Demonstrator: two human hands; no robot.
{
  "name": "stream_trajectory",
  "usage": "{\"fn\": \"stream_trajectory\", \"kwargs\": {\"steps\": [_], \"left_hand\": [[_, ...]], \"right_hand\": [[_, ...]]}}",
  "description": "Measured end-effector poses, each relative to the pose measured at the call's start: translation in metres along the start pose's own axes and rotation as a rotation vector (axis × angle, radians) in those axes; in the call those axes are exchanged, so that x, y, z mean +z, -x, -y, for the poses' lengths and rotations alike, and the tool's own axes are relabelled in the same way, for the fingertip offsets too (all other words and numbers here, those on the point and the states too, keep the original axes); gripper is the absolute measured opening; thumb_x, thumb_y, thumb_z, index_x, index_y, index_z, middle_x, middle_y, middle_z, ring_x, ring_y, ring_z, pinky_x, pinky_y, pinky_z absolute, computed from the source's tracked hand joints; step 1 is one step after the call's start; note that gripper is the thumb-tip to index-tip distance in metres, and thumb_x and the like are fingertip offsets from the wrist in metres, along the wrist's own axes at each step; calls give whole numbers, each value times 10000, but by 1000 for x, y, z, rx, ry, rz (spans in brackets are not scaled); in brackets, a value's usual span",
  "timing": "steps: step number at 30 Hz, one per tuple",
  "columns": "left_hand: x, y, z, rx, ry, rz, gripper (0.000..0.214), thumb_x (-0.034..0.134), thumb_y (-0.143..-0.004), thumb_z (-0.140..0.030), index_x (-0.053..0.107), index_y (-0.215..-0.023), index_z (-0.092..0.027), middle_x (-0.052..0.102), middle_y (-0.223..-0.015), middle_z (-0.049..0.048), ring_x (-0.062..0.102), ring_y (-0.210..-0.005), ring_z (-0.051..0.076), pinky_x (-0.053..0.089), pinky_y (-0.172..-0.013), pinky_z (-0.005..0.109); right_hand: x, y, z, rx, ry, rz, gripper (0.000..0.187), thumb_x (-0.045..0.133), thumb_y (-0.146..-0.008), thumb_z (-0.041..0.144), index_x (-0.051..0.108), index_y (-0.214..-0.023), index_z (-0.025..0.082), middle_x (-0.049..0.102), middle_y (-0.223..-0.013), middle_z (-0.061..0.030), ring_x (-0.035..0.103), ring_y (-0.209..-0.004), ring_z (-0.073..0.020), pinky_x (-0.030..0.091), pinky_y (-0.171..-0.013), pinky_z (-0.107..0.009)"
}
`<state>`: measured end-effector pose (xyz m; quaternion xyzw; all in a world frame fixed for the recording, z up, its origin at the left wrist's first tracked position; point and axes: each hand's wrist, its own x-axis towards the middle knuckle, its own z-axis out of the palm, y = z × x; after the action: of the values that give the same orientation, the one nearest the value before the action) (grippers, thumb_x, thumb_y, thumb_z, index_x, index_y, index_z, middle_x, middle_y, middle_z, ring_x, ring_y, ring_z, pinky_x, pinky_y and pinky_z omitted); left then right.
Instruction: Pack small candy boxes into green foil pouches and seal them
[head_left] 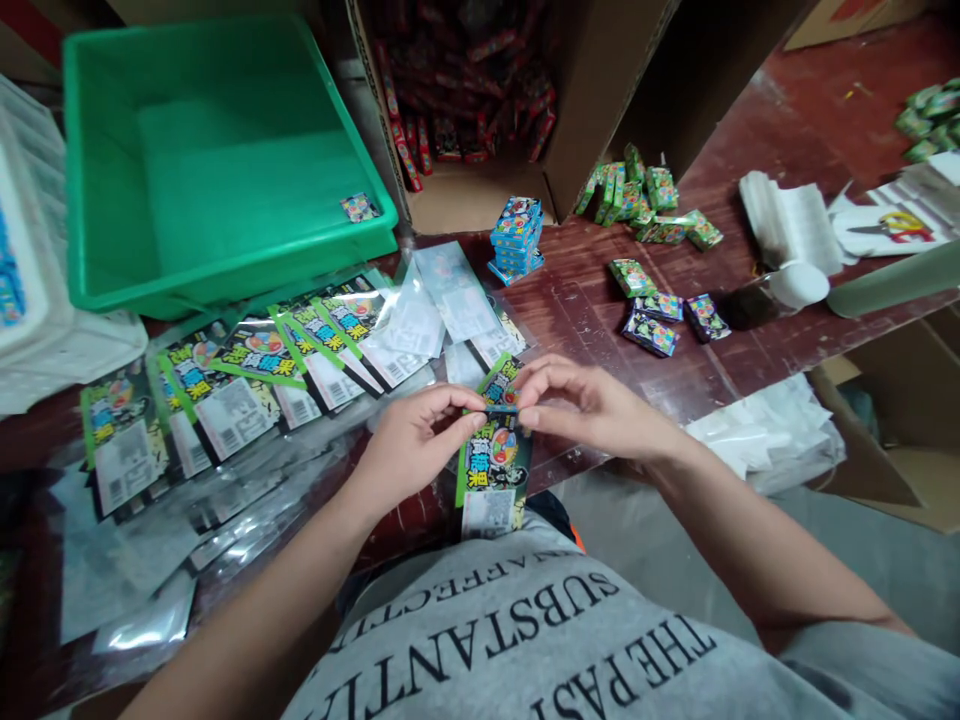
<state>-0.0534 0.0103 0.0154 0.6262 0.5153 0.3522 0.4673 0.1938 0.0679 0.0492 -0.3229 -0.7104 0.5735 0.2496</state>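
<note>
One blue box (501, 408), long axis crosswise, ends in the narrow pinch grip of left hand (416, 430) and right hand (589, 405)

Between the stack of blue boxes (516, 240) and the purple boxes (649, 331), we see a strip of table (574, 305) where the right hand (577, 405) could pass forward, but beyond it stands the carton (596, 90), while flat packets (259, 350) and the green tub (247, 268) obstruct the left hand (420, 430).
</note>
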Motion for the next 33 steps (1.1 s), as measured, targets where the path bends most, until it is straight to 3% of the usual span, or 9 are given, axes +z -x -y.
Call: {"fn": "stream_trajectory", "kwargs": {"steps": [10, 14, 17, 20, 22, 25, 28, 30, 33], "left_hand": [[1, 19, -8, -60, 0, -72, 158, 649, -939, -300, 740, -1027, -205, 767, -994, 43, 702, -884, 169, 555, -828, 322], [-5, 40, -15, -67, -20, -108, 164, 637, -938, -268, 750, -1035, -201, 779, -987, 44, 714, -877, 175, 570, -833, 323], [-9, 60, -12, -67, -51, -214, 312, 657, -929, -283, 694, -1231, -215, 750, -1163, 81, 710, -1028, 223, 577, -941, 390], [-9, 93, -11, -93, -100, -437, 811, 799, -823, -375, 429, -1535, -257, 510, -1523, 152, 531, -1365, 330, 498, -1106, 518], [-17, 125, -10, -156, -167, -573, 920, 783, -841, -388, 280, -1607, -303, 415, -1587, 152, 452, -1433, 347, 458, -1140, 561], [-59, 187, 5, -230, -346, -787, 712, 640, -950, -366, 327, -1586, -303, 493, -1517, 134, 520, -1365, 314, 457, -1136, 534], [-118, 249, 36, -413, -686, -1068, 715, 655, -923, -447, 419, -1543, -182, 571, -1394, 173, 563, -1281, 346, 441, -1123, 550], [-147, 277, 60, -564, -864, -1075, 795, 654, -892, -521, 430, -1533, -108, 567, -1362, 208, 537, -1294, 388, 420, -1127, 567], [-163, 290, 89, -675, -1010, -976, 765, 580, -927, -540, 436, -1526, -87, 571, -1329, 228, 565, -1245, 386, 462, -1076, 545]], "right_hand": [[30, -5, -9, -166, 550, -133, 206, 715, -919, 342, 631, -1073, 234, 648, -1124, -86, 595, -1105, -261, 483, -967, -440], [28, -1, -22, -192, 608, 33, 195, 603, -983, 441, 703, -1028, 279, 711, -1094, -71, 664, -1046, -273, 504, -949, -439], [37, -33, -38, -80, 527, 138, 325, 591, -959, 544, 694, -1119, 282, 754, -1056, -53, 719, -912, -254, 556, -791, -360], [77, -71, -26, -52, 388, 28, 382, 613, -924, 589, 701, -1045, 238, 762, -988, -62, 722, -862, -242, 571, -739, -337], [114, -92, -7, -58, 224, -2, 364, 607, -947, 559, 693, -1017, 212, 761, -961, -68, 722, -862, -226, 586, -770, -340], [167, -119, 15, -166, 125, 164, 364, 532, -1010, 515, 666, -1161, 212, 756, -1130, -98, 730, -986, -230, 602, -861, -380], [213, -141, 21, -388, 416, 253, 475, 570, -1009, 461, 552, -1413, 211, 589, -1475, -150, 565, -1356, -301, 459, -1134, -518], [245, -157, 20, -547, 674, 311, 610, 643, -972, 439, 479, -1495, 172, 436, -1603, -176, 382, -1499, -351, 302, -1226, -605], [295, -181, 16, -720, 855, 389, 771, 699, -934, 447, 390, -1546, 95, 306, -1657, -224, 275, -1545, -374, 174, -1249, -663]]}}
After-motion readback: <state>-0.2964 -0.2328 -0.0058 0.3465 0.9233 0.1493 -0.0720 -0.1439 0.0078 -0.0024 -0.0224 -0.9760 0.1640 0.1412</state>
